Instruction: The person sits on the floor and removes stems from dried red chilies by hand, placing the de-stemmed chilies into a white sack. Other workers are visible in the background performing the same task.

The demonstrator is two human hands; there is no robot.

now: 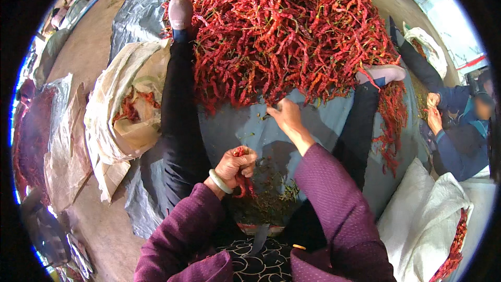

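A big heap of red chili peppers (282, 35) lies on a grey-blue sheet (231, 125) before me, between my outstretched legs. My left hand (236, 164), with a pale bangle at the wrist, is closed around several red chili peppers (245, 186) whose ends hang below the fist. Farther forward, my right hand (287, 115) reaches to the near edge of the heap, its fingertips by the lowest peppers; motion blur hides whether it grips one. Loose green stems and plant bits (270, 199) are scattered on the sheet close to my lap.
An open woven sack (103, 105) with some red peppers stands left of my left leg. Right of my right leg lie more peppers (391, 117) and a white sack (419, 211). A person (465, 141) sits at the far right, hands together, near another white sack (434, 51).
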